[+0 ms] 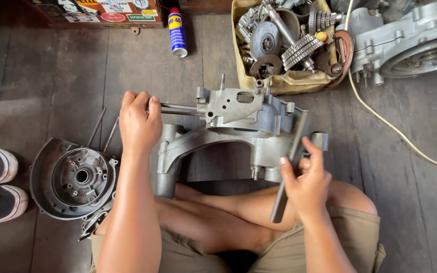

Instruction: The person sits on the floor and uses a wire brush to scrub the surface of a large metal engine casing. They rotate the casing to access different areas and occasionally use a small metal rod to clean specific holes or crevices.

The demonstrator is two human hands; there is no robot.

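Sitting cross-legged on a dark plank floor, the person faces a grey metal engine casing resting just in front of the shins. A round cover plate lies to the left, a tray of gears beyond, and another casing at top right. The left hand is closed around long studs projecting from the casing. The right hand pinches a flat file against the casing's right edge.

The engine casing lies on the floor, round cover left, parts box seemingly behind.
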